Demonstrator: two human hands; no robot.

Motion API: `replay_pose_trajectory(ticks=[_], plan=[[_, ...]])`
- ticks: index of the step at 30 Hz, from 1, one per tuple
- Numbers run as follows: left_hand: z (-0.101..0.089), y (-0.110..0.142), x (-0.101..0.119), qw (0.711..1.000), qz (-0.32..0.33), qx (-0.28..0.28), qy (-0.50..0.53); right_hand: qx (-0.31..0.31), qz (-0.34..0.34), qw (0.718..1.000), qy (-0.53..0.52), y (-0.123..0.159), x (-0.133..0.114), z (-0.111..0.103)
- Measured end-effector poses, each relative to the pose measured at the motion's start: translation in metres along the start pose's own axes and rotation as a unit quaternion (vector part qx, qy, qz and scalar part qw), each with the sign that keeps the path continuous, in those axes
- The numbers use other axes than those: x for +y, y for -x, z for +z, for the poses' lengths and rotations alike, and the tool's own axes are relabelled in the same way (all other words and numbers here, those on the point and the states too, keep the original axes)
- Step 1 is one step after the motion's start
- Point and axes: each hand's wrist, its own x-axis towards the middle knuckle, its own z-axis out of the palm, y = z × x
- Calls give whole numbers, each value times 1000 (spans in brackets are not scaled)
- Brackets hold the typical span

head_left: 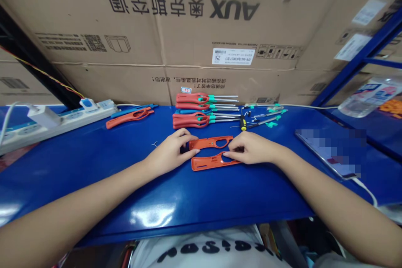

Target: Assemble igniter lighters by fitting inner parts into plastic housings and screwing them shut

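Two orange lighter casing halves, an upper one (205, 143) and a lower one (205, 163), lie side by side with their hollow insides facing up. My left hand (174, 150) closes its thumb and fingers about the left end of the upper half. At the right ends, my right hand (254, 147) has its thumb on the lower half, with its curled fingers by the upper half's tip. Behind them lies a row of long-necked lighters (191, 120) with red and blue handles. Beside their metal necks is a small yellow-and-black screwdriver (243, 122).
Loose metal rods with green parts (268, 119) lie at the back right. Further right are a phone (326, 155) on a cable and a plastic bottle (364, 98). More casing halves (128, 117) and a power strip (75, 117) lie left. A cardboard box (188, 50) stands behind.
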Motion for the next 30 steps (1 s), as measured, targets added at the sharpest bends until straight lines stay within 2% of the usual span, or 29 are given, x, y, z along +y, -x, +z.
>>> replay_pose_trajectory(ticks=[3, 5, 8, 10, 12, 13, 17, 20, 24, 30], plan=[[-2, 0, 1, 1000, -6, -3, -3, 11, 12, 999, 34, -1, 1, 2], [-5, 1, 7, 1000, 0, 16, -19, 25, 19, 998, 51, -1, 1, 0], [-12, 5, 22, 996, 39, 55, -57, 82, 25, 993, 75, 1, 7, -9], [-14, 8, 32, 995, 68, 37, -69, 153, 59, 981, 104, 6, 20, -19], [-13, 12, 40, 993, 94, -8, -70, 227, 132, 956, 127, 14, 41, -30], [-12, 13, 42, 992, 105, -31, -69, 237, 162, 949, 131, 19, 54, -35], [-7, 15, 41, 986, 126, -91, -65, 217, 195, 947, 138, 37, 106, -43], [-4, 13, 37, 984, 125, -104, -66, 204, 196, 950, 134, 43, 127, -41], [-5, 13, 36, 984, 122, -113, -63, 213, 193, 949, 128, 41, 130, -37], [-5, 11, 37, 984, 126, -114, -60, 238, 171, 951, 93, 35, 117, -38]])
